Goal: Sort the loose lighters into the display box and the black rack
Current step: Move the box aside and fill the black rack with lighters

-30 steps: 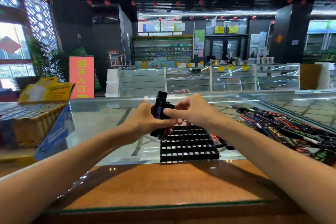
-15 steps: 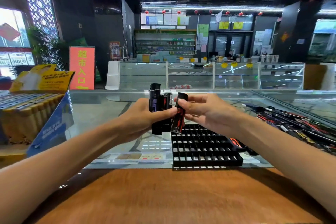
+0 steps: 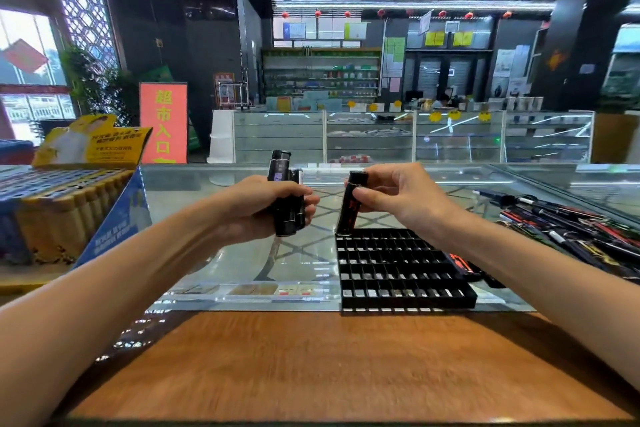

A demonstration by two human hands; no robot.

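My left hand (image 3: 263, 206) grips a small bunch of black lighters (image 3: 286, 215), held upright above the glass counter. My right hand (image 3: 398, 198) pinches one black lighter with red print (image 3: 349, 210). That lighter is nearly upright, its bottom end at the far left corner of the black rack (image 3: 398, 270). The rack's slots look empty from here. A pile of loose lighters (image 3: 575, 229) lies on the glass to the right. The display box (image 3: 69, 204), blue with a yellow lid, stands at the left, filled with rows of yellow lighters.
Two lighters (image 3: 465, 265) lie beside the rack's right edge. The glass counter (image 3: 214, 191) meets a brown wooden ledge (image 3: 329, 364) close to me. Glass showcases and shop shelves stand far behind the counter.
My right hand drew one red-printed lighter out of the bunch in my left hand and carried it right and down to the rack's far left corner. The hands have parted.
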